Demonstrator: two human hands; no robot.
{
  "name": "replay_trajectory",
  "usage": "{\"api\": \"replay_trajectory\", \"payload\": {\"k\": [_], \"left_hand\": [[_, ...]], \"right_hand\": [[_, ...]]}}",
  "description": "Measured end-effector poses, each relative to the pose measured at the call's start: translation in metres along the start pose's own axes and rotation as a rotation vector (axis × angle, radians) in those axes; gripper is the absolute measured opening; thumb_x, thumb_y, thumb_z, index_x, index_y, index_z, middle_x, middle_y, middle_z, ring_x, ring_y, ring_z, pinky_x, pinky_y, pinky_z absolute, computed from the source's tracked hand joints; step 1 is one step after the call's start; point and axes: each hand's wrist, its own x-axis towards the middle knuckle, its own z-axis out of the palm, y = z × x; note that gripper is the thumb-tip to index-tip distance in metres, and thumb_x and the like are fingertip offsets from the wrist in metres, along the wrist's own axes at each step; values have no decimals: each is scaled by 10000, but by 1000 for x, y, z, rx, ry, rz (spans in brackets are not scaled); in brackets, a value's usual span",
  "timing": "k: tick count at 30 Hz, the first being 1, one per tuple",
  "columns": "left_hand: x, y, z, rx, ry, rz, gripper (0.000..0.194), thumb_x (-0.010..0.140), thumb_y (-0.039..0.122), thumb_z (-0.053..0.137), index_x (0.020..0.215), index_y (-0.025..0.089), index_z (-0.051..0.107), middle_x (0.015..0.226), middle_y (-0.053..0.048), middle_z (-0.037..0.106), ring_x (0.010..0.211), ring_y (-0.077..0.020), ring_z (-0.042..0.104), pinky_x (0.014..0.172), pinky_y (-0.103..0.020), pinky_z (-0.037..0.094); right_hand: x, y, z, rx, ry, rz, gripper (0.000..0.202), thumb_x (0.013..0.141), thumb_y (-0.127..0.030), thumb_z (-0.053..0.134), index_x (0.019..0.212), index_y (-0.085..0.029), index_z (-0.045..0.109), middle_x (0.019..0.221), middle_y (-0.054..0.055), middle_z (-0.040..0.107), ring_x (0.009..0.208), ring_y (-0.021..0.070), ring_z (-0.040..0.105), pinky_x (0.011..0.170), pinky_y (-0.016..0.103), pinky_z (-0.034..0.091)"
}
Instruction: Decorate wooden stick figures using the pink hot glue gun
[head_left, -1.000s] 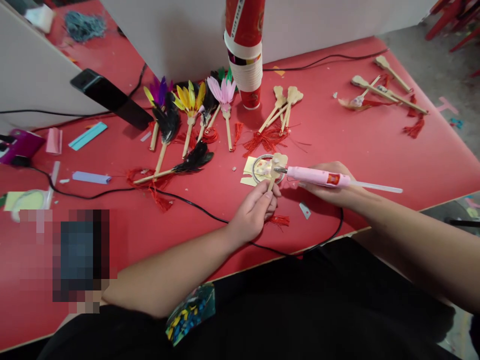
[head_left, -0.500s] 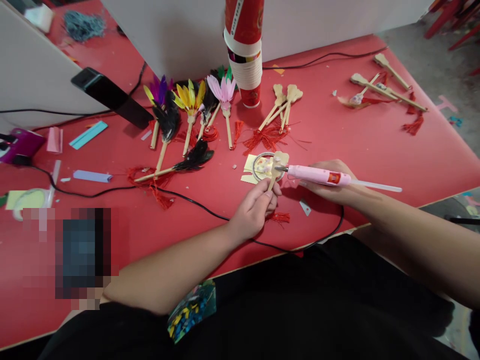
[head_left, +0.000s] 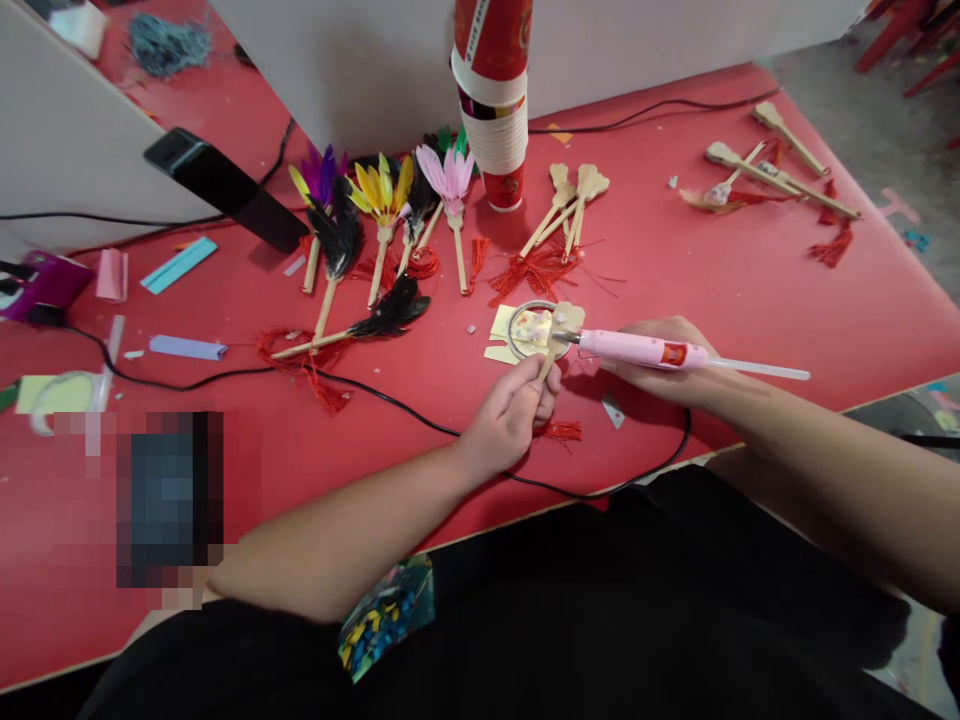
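My left hand [head_left: 517, 410] is closed round the handle of a small wooden stick with a broad, scalloped head [head_left: 568, 318]. A red tassel [head_left: 562, 431] hangs below that hand onto the table. In my right hand [head_left: 660, 350] is a pink hot glue gun [head_left: 637, 348], a clear glue stick [head_left: 761, 368] poking out of its back end. Its metal nozzle touches or nearly touches the wooden head. Behind the head lie a clear ring-shaped dish [head_left: 517, 335] with whitish lumps in it and pale yellow paper [head_left: 501, 324]. My right fingers are partly hidden by the gun.
Feathered sticks [head_left: 382, 225] stand at the back left, near a black power bank-like block [head_left: 225, 190]. Stacked paper cups [head_left: 495, 135] rise behind bare wooden sticks [head_left: 574, 200]. More sticks [head_left: 780, 178] lie far right. A black cable [head_left: 390, 400] crosses the red table [head_left: 337, 480].
The view has shifted very slightly. Both hands keep their places, with the nozzle still at the wooden head.
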Motion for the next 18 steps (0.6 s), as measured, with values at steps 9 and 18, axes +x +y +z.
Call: {"api": "replay_trajectory", "payload": {"k": [9, 18], "left_hand": [[0, 3, 1, 18, 4, -4, 224, 1120, 382, 439, 993, 210, 507, 667, 91, 350, 560, -107, 244, 534, -247, 237], [-1, 2, 0, 43, 0, -14, 307, 1131, 490, 465, 989, 219, 487, 690, 87, 333, 569, -107, 246, 529, -256, 226]], "right_hand": [[0, -3, -3, 68, 40, -76, 360, 951, -490, 636, 703, -244, 551, 630, -11, 614, 559, 147, 541, 595, 308, 377], [-1, 8, 0, 16, 28, -87, 369, 998, -509, 637, 746, -245, 587, 646, -7, 615, 588, 165, 584, 595, 315, 382]]}}
